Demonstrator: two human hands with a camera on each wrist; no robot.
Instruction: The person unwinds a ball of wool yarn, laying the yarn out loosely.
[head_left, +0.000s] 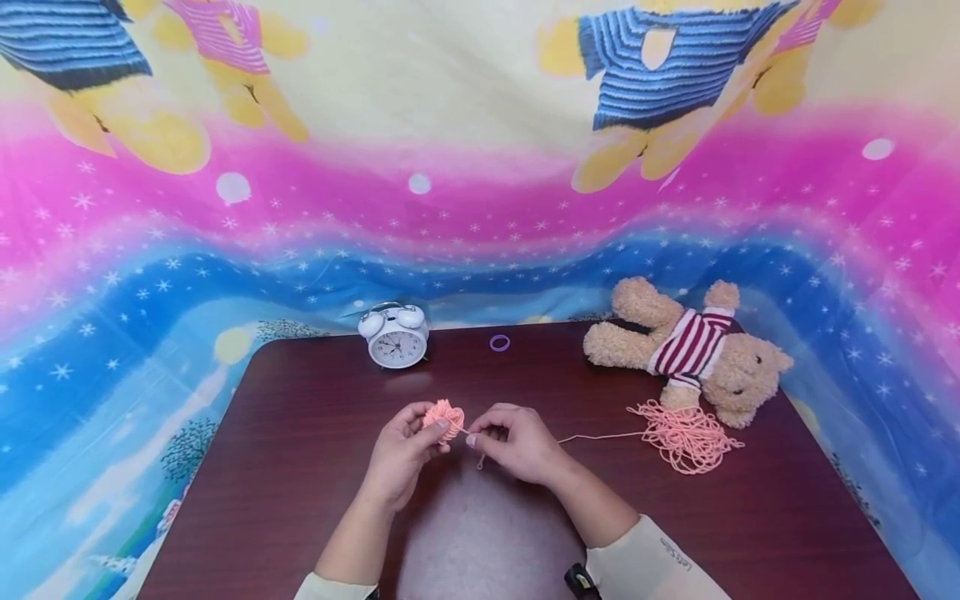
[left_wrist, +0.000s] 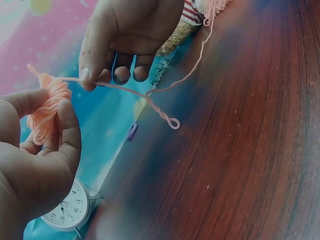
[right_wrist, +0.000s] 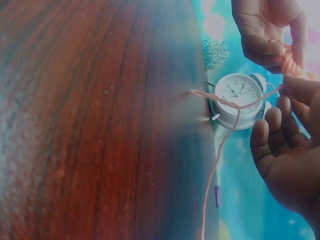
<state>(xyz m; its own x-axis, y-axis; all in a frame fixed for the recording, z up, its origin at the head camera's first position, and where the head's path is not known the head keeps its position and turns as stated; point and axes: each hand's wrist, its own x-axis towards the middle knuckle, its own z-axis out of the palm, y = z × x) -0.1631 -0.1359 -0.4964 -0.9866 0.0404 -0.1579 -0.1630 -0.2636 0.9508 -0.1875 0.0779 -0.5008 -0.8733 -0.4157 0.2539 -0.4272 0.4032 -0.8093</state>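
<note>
My left hand pinches a small wound bundle of peach yarn between thumb and fingers, above the table. Just to its right, my right hand pinches the yarn strand that comes out of the bundle, thumb against forefinger, the other fingers loosely bent. Past that pinch the strand twists on itself and hangs in a little loop, seen in both wrist views. From there the yarn runs right across the table to a loose tangled heap of the same yarn.
A white alarm clock stands at the back left of the dark wooden table. Near the back edge lies a purple ring. A teddy bear in a striped shirt lies at the right, touching the yarn heap. Behind hangs a patterned cloth.
</note>
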